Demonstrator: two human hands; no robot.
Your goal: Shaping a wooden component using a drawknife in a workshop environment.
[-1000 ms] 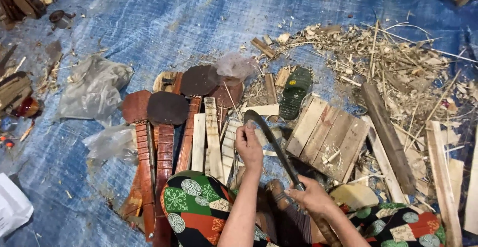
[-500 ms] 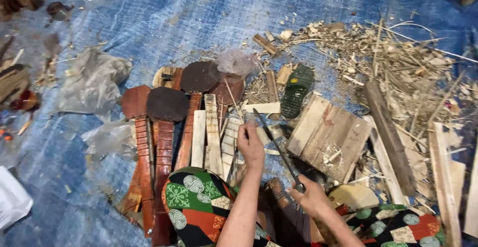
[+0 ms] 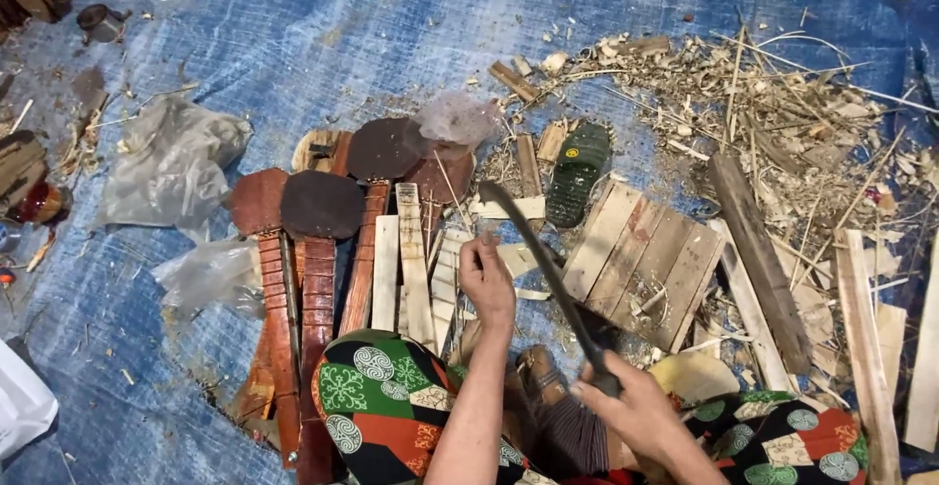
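Right hand [image 3: 636, 412] clamps long dark curved steel blade [image 3: 533, 250] at its handle: stiff, heavy, sharp (avoid edge). Left hand [image 3: 486, 280] fingers pinch 1 thin pale wood strip [image 3: 452, 250], light, brittle.

Open tarp [image 3: 293, 45] up top, slats [image 3: 416, 260], plank board [image 3: 646, 260] crowd hands.

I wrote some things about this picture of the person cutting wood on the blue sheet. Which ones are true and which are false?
1. The right hand grips the handle of a long dark blade. True.
2. The left hand is lifted high in the air, far from the wood. False: it is down at the pale wooden slats.
3. A green sandal lies sole up by the small wooden pallet. True.
4. The floor cover is a red carpet. False: it is a blue tarp.
5. Wood shavings are piled at the upper right. True.
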